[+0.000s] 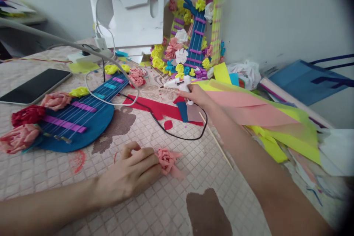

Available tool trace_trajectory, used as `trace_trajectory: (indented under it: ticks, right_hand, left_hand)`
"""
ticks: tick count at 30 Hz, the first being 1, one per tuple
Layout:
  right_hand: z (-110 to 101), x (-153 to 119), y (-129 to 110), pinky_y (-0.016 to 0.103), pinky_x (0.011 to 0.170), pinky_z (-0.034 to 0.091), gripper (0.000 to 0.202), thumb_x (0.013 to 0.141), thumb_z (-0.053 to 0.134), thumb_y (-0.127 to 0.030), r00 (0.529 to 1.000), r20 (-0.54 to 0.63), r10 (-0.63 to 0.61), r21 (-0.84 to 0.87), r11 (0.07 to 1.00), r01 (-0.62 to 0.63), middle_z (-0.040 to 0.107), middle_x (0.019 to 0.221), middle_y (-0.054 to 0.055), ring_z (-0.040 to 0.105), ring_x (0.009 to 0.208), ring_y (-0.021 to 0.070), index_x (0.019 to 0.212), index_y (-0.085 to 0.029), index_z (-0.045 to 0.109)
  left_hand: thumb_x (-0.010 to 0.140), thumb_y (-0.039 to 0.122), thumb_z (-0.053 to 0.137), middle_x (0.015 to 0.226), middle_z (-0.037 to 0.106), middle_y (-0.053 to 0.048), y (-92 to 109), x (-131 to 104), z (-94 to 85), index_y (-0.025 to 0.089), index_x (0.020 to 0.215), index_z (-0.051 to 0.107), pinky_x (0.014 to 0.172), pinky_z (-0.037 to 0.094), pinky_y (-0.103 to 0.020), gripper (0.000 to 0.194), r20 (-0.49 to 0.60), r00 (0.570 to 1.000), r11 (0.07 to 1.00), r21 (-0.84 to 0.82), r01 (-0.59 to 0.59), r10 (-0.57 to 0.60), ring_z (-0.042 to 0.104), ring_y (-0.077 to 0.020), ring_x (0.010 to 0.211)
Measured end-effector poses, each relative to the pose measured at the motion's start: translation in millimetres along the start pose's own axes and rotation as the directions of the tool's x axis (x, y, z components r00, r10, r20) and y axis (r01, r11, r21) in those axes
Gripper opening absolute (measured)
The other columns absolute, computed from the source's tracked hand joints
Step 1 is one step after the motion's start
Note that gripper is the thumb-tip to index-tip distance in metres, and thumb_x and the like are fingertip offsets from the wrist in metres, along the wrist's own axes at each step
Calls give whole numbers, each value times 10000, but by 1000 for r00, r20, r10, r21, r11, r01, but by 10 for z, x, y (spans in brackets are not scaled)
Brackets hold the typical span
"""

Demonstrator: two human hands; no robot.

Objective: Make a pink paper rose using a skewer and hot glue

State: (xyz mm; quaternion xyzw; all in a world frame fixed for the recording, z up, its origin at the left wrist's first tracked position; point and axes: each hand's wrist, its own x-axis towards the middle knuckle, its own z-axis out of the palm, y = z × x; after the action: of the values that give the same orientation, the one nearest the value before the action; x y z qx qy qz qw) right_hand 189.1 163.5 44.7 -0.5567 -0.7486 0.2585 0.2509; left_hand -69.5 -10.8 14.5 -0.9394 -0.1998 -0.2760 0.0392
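Observation:
A pink paper flower (pixel 166 161) with loose petals at its right rests near the middle of the table, and my left hand (pixel 132 173) has its curled fingers closed on the flower's left side. Farther back, my right hand (pixel 193 95) is wrapped round a white glue gun (pixel 181 83), whose nozzle points left. A black cord (pixel 179 138) loops from the gun across the table. Red felt strips (pixel 155 107) lie just left of the right hand. To the left is a blue felt guitar shape (pixel 96 121) with purple strips and paper flowers.
A phone (pixel 35 85) lies at the left, near a power strip (pixel 88 56) and white cable. Decorated guitar shapes (pixel 197 37) lean at the back. Pink and yellow sheets (pixel 249 107) cover the right side. A thin stick (pixel 218 143) lies beside the right forearm.

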Motion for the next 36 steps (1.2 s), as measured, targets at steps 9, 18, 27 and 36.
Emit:
trace_trajectory:
  ticks: [9, 18, 27, 36]
  right_hand:
    - [-452, -1247, -104, 287, 576, 484, 289, 710, 704, -447, 1000, -11, 29, 165, 986, -26, 655, 768, 20, 598, 679, 180, 877, -215, 660]
    - [-342, -1762, -343, 269, 540, 460, 130, 824, 605, -364, 928, 323, -187, 45, 982, 183, 604, 712, 2, 560, 616, 150, 816, -237, 580]
    - [-233, -1863, -491, 270, 558, 430, 54, 860, 528, -235, 843, 450, -293, -59, 933, 355, 595, 774, 22, 560, 679, 154, 890, -235, 572]
    - [-192, -1870, -506, 250, 535, 342, 44, 849, 522, -197, 836, 507, -208, -151, 934, 324, 550, 765, -4, 525, 676, 128, 814, -224, 529]
  left_hand:
    - [986, 107, 289, 852, 643, 0, -23, -14, -10, 196, 923, 599, 820, 346, -305, 328, 68, 997, 999, -29, -21, 23, 538, -145, 909]
    - [982, 104, 294, 895, 668, 3, -29, -6, -31, 210, 956, 602, 808, 371, -299, 327, 101, 995, 999, -51, 5, 0, 561, -140, 925]
    - [969, 105, 327, 918, 668, -4, -26, 14, -61, 216, 1007, 586, 822, 388, -302, 284, 114, 993, 998, -62, -16, 23, 569, -148, 922]
    - [983, 93, 277, 912, 652, -16, -17, -16, 32, 174, 982, 569, 821, 384, -291, 302, -10, 998, 998, -13, -54, 54, 548, -146, 919]
